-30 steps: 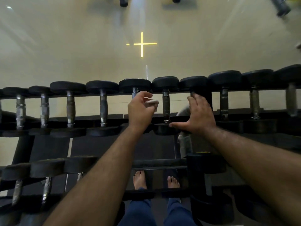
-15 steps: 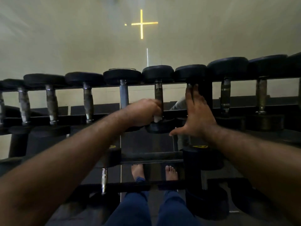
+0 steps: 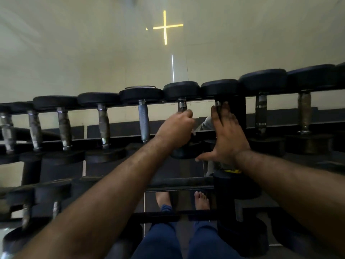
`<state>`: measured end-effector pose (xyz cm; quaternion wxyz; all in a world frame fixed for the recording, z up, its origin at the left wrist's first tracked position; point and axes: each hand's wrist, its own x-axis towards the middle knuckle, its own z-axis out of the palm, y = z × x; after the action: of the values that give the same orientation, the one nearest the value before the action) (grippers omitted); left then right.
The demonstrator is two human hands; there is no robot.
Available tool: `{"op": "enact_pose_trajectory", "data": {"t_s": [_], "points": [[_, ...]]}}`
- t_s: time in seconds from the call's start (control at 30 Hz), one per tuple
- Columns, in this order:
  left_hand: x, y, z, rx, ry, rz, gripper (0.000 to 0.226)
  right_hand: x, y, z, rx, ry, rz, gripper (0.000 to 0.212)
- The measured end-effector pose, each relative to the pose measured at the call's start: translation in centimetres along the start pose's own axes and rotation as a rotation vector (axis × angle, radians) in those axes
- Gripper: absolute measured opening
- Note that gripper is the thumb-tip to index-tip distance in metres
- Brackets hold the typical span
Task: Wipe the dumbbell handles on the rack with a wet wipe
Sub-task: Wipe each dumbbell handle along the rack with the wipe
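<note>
Gripping a steel dumbbell handle (image 3: 182, 106), left hand (image 3: 176, 130) curls.

No words or numbers can be read anywhere. One small yellow label (image 3: 232, 171) sits on top of a black dumbbell (image 3: 236, 186) on the lower rack, just under the right hand (image 3: 226, 135). It has dark marks on it, but they are too small and blurry to read. A glowing yellow cross (image 3: 165, 27) shows high up on the pale wall (image 3: 74, 53). It is a plain plus shape with no letters.
</note>
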<state>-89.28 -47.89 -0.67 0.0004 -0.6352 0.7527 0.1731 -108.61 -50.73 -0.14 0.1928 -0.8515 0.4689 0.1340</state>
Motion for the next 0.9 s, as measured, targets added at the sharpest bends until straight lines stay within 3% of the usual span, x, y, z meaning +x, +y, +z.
{"op": "enact_pose_trajectory", "data": {"t_s": [0.07,0.1,0.23,0.33,0.47,0.57,0.6,0.7,0.9], "points": [[0.0,0.4,-1.4,0.014,-0.208,-0.017,0.017,0.0,0.1,0.2,-0.004,0.019,-0.006,0.177],[0.2,0.4,-2.1,0.037,-0.184,-0.041,0.016,0.1,0.2,0.3,-0.004,0.027,-0.007,0.177],[1.8,-0.4,-2.2,0.237,0.218,-0.027,0.014,0.0,0.4,0.4,0.005,0.039,-0.016,0.179],[2.3,-0.3,-0.5,0.364,0.233,-0.004,0.015,0.2,0.6,0.5,0.001,0.042,-0.023,0.178],[1.0,1.9,-1.4,0.164,-0.123,-0.03,0.018,0.2,0.7,0.4,0.007,0.028,-0.038,0.178],[0.8,2.8,-2.7,-0.013,-0.423,-0.143,0.012,0.0,0.7,0.3,0.008,0.019,-0.035,0.178],[1.1,2.6,-2.9,-0.062,-0.419,-0.191,0.01,0.0,0.7,0.3,0.004,0.022,-0.039,0.178],[2.1,2.6,-3.0,-0.237,-0.192,-0.29,0.011,0.2,0.9,0.6,-0.006,0.021,-0.042,0.177],[-0.1,2.0,-2.7,-0.178,-0.469,-0.156,0.019,0.1,0.9,0.4,-0.003,0.01,-0.041,0.175]]}}
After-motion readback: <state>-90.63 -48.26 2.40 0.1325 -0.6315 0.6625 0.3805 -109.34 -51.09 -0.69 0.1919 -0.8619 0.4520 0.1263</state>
